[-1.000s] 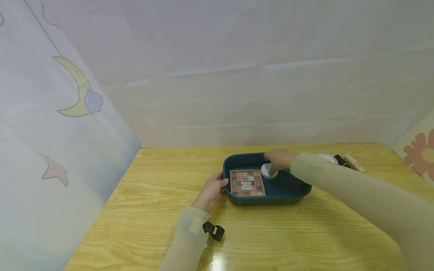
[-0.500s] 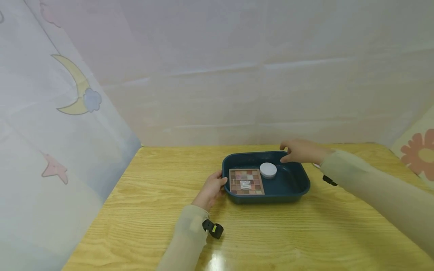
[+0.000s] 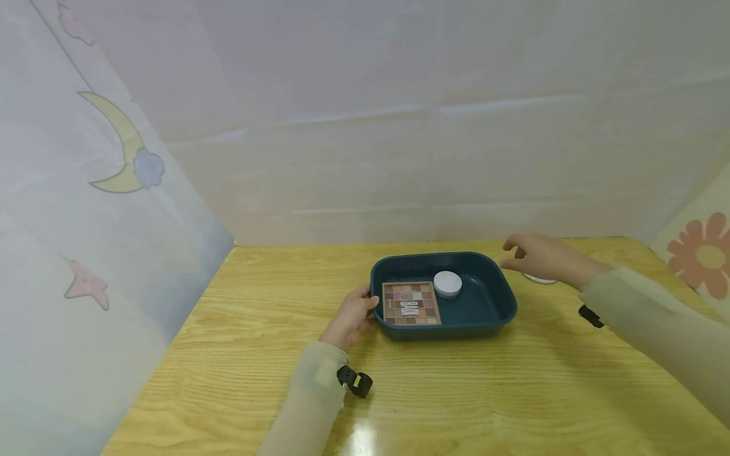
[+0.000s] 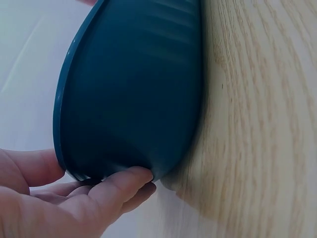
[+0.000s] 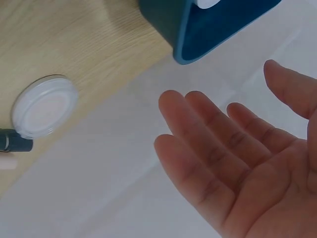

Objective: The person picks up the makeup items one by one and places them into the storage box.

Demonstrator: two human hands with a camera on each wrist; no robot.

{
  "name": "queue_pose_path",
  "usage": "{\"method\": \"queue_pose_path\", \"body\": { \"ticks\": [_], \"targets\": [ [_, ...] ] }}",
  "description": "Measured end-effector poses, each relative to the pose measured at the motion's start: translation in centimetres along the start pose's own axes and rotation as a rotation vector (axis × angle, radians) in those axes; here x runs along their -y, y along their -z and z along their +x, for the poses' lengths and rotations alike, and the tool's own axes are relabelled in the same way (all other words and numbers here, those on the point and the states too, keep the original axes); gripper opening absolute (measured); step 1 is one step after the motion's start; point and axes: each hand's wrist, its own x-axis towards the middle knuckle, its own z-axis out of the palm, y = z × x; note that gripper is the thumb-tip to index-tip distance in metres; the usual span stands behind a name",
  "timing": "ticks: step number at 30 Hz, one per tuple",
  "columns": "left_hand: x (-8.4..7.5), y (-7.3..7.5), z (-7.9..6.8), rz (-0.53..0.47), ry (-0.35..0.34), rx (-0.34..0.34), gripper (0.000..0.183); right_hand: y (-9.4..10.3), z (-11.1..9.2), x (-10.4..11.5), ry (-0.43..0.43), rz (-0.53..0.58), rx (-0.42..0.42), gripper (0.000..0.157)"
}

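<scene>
A dark blue-green tray [image 3: 479, 305] sits on the wooden table. My left hand [image 3: 350, 318] grips its left end, thumb at the rim and fingers against the outer wall, as the left wrist view shows up close. Inside the tray, an eyeshadow palette [image 3: 410, 304] lies at the left, and a white round container [image 3: 447, 284] sits right beside it. My right hand [image 3: 550, 258] hovers beyond the tray's right end, fingers spread and relaxed, holding nothing. Below it, a flat round white container [image 5: 45, 106] rests on the table, mostly covered by the hand in the head view.
Next to the flat container, the ends of a dark tube [image 5: 17, 141] and a pale tube [image 5: 7, 161] show in the right wrist view. A pale cloth wall [image 3: 353, 158] rises behind the table [image 3: 245, 304].
My right hand has let go of the white round container, lifted out of the tray and moved right, past the tray's right end. My left hand stays on the tray.
</scene>
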Motion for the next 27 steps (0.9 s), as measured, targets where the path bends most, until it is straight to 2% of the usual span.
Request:
{"method": "queue_pose_path", "body": {
  "ticks": [7, 18, 27],
  "targets": [
    [0.1, 0.1, 0.0, 0.001, -0.001, -0.004, 0.046, -0.3, -1.0, -1.2, -0.011, -0.011, -0.035, 0.048],
    [0.1, -0.2, -0.1, 0.005, 0.004, -0.015, 0.046, -0.6, -2.1, -3.6, -0.029, 0.002, -0.071, 0.058],
    [0.3, -0.2, -0.2, 0.009, -0.005, -0.005, 0.047, -1.3, -2.4, -5.4, -0.058, 0.007, -0.055, 0.068]
  ]
}}
